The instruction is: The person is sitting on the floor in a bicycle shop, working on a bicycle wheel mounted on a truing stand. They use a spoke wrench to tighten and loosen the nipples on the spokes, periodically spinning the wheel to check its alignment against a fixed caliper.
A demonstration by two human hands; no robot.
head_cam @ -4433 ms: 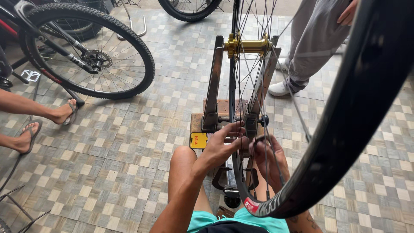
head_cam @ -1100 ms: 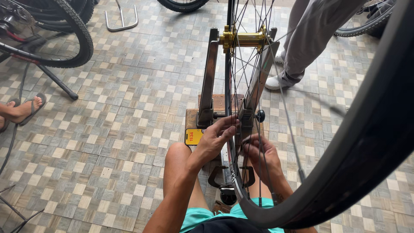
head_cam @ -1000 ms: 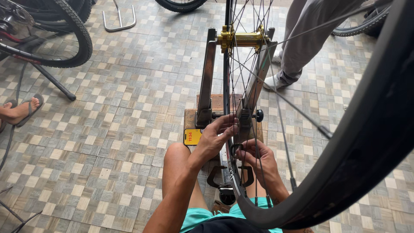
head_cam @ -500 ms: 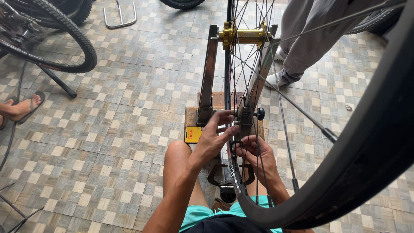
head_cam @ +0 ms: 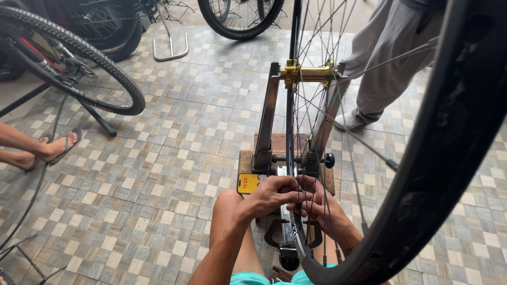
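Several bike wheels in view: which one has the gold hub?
The bare spoked wheel clamped upright in the stand, at both hands; the others carry black tyres.

We sit in a bicycle repair workshop with a checkered tile floor [head_cam: 158,158]. A spoked wheel [head_cam: 296,132] with a gold hub [head_cam: 309,74] stands clamped in a truing stand [head_cam: 266,126], a mountain bike [head_cam: 68,63] rests on a kickstand, and another bicycle wheel [head_cam: 240,18] waits farther back.
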